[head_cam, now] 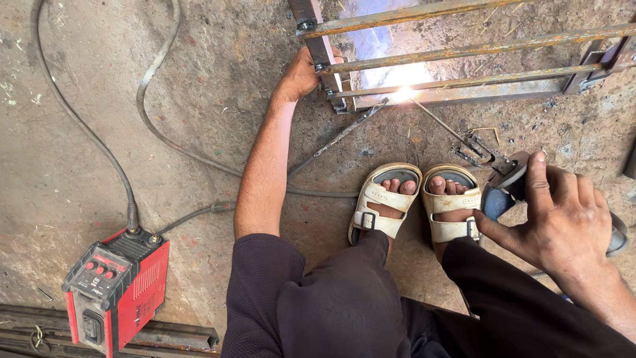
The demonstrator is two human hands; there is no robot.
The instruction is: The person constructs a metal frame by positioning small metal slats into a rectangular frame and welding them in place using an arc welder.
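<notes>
Rt hand (pixel 563 219): closed round the grip of an electrode holder (pixel 507 182), thumb and index finger along its dark/blue body, other fingers wrapped behind. Holder sits just right of the person's feet, above the floor.

Welding rod (pixel 437 119): thin, straight, clamped in holder's metal jaws, runs up-left to the frame. Tip at a bright white arc (pixel 401 93), bluish smoke above it.

L hand (pixel 301 76): arm stretched fwd, fingers curled onto the left end post of the metal frame (pixel 464 50), gripping it. Fingertips hidden behind the post.

Frame: rusty, lies on the floor at top of view; several long parallel bars run left-right, joined at the left post and at angled pieces on the right. Arc is on the lowest bar, near the left end, close to the L hand.

Loose thin bar (pixel 341 132): lies diagonal on floor, one end touching the frame near the arc, other end toward the L forearm.

Feet: two cream sandals (pixel 417 202), side by side, below the arc. Person squats, dark trousers fill bottom of view.

Floor (pixel 79 79): bare concrete, stained, bits of scrap wire.

Welding machine (pixel 116 292): red box, bottom-left, grey panel w/ red knobs, well apart from both hands. Cables (pixel 142 99) leave its top; one loops up the left side, another passes under the L arm toward the feet.

Steel sections (pixel 165 335): dark, lie along bottom-left edge beside the machine.
</notes>
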